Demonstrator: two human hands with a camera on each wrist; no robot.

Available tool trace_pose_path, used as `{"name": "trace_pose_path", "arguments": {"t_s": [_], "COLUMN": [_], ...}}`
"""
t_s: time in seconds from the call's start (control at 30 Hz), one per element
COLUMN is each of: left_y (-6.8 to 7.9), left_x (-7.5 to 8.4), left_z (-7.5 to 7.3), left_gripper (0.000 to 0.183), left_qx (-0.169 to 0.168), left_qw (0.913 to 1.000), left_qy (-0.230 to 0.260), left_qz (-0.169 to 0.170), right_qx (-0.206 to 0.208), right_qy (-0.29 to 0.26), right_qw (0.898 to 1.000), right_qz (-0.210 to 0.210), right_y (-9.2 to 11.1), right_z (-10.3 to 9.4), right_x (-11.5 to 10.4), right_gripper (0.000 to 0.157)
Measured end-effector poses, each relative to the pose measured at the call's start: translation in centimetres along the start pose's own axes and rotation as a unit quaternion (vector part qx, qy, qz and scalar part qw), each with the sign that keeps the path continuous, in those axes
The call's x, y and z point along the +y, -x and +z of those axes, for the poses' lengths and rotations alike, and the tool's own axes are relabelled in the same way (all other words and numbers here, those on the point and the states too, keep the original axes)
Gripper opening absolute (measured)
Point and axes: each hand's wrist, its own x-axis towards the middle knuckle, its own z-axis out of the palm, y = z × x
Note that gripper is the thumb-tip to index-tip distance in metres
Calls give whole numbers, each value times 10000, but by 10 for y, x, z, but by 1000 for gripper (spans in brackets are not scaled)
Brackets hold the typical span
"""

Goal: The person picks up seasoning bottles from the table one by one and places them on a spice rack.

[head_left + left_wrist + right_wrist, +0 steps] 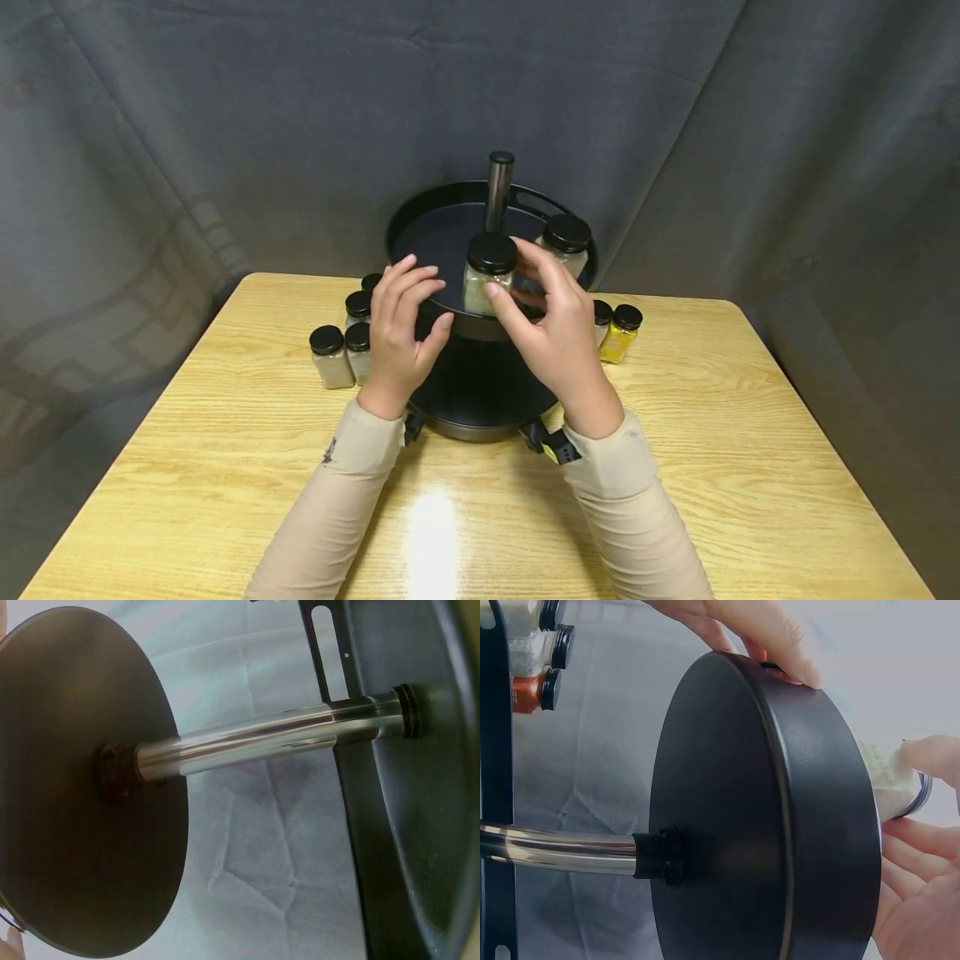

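Jar (484, 270), black-lidded, was held in the grip of the right hand (558, 337) at the near rim of the upper tray (438, 225); the left hand (401, 333), grip wide, was at the tray's left side.

Head view looks down; wrist views share the stand pole (255, 740).

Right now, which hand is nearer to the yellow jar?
Right. The right hand is left of the yellow jar; the left hand is farther left, by the upper tray.
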Motion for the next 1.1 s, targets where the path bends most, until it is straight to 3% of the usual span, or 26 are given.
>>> {"name": "trace_pose_path", "arguments": {"t_s": [0.43, 0.6, 1.1], "left_y": [1, 0, 1], "left_x": [0, 1, -1], "left_z": [-1, -2, -2], "left_gripper": [45, 46, 46], "left_qx": [-85, -94, -74], "left_qw": [9999, 9999, 10000], "left_qy": [-3, 14, 18], "left_qz": [55, -45, -46], "right_qx": [453, 445, 858], "right_qy": [-206, -337, -568], "right_qw": [9974, 9961, 9925], "right_qz": [-529, -689, -664], "right_y": [4, 7, 20], "right_z": [-4, -6, -12], "right_x": [1, 2, 0], "right_gripper": [45, 42, 33]}}
